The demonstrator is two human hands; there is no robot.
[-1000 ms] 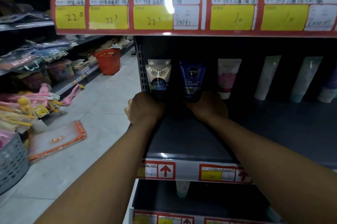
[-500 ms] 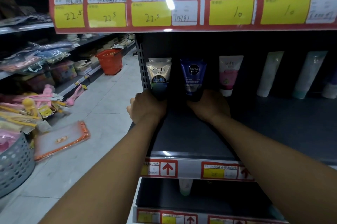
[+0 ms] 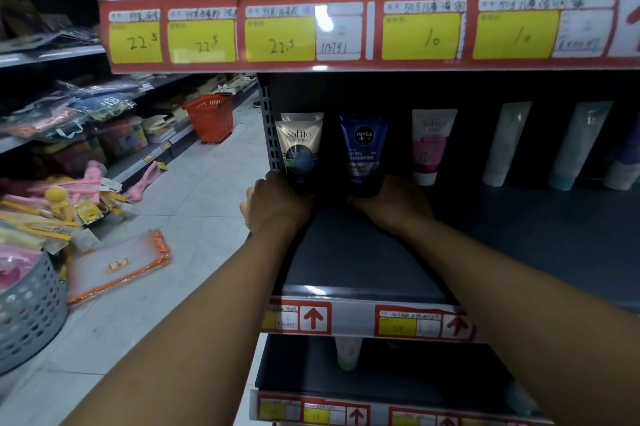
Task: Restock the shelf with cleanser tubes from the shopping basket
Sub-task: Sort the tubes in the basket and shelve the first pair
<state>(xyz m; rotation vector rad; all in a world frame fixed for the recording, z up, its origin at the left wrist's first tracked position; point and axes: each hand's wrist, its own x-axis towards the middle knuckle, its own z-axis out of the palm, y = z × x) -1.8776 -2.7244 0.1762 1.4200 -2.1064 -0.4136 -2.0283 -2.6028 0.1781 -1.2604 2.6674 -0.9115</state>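
Note:
Both my arms reach onto the dark shelf (image 3: 363,269). My left hand (image 3: 277,205) grips the cap end of a beige Softto tube (image 3: 300,148) that stands upright at the shelf's left end, with a second like tube right behind it. My right hand (image 3: 391,205) grips the base of a blue Nivea Men tube (image 3: 364,148), upright just to the right. Further right stand a white and pink Softto tube (image 3: 431,145) and pale tubes (image 3: 506,143), apart from my hands. The fingertips of both hands are hidden behind the tubes.
An orange shopping basket (image 3: 209,117) stands on the aisle floor by the left shelving. A grey perforated basket (image 3: 27,314) sits at the near left, with an orange-edged pouch (image 3: 117,266) on the floor beside it. The upper shelf's price-label strip (image 3: 346,30) overhangs the tubes.
Both hands stay on the same two tubes. The view has drifted slightly; the tubes remain upright in their places.

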